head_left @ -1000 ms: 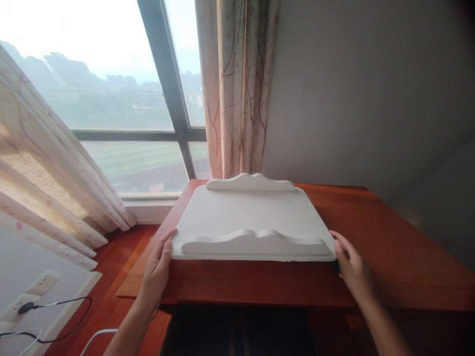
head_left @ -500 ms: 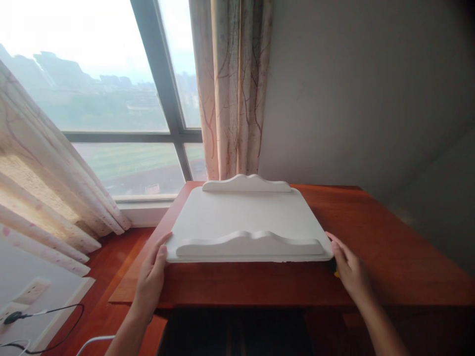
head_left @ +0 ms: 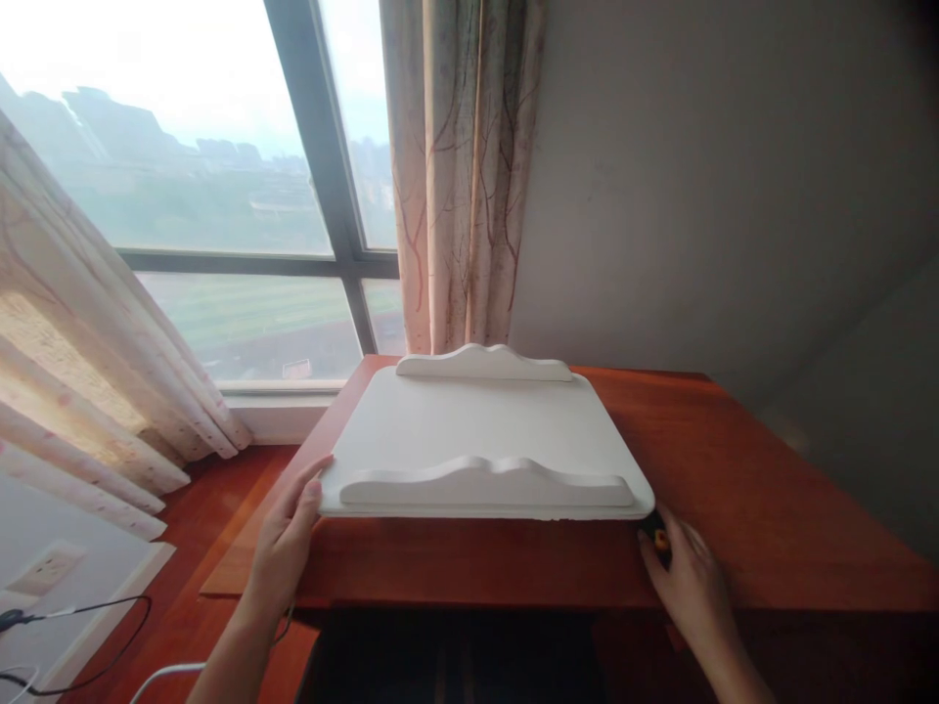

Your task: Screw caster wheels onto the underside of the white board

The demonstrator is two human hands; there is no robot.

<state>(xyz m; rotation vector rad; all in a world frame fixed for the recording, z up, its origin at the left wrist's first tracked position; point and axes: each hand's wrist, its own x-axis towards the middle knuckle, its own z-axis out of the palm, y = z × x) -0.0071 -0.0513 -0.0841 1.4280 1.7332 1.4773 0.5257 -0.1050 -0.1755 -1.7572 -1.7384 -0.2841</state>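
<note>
A white board with rounded corners lies on the wooden table. Two wavy raised rails run across it, a far rail and a near rail. My left hand holds the board's near left corner, thumb in front and fingers along the side edge. By the near right corner, my right hand is off the board's top. Its thumb and fingers close around a small yellow-and-black object beside the corner, mostly hidden by the hand and board.
The reddish-brown table stands against a grey wall. A window and patterned curtains are behind and to the left. At lower left a wall socket and a black cable sit near the floor.
My right hand has let go of the board's right edge and moved down to the yellow-and-black object. My left hand stays at the left corner. The view has shifted slightly.
</note>
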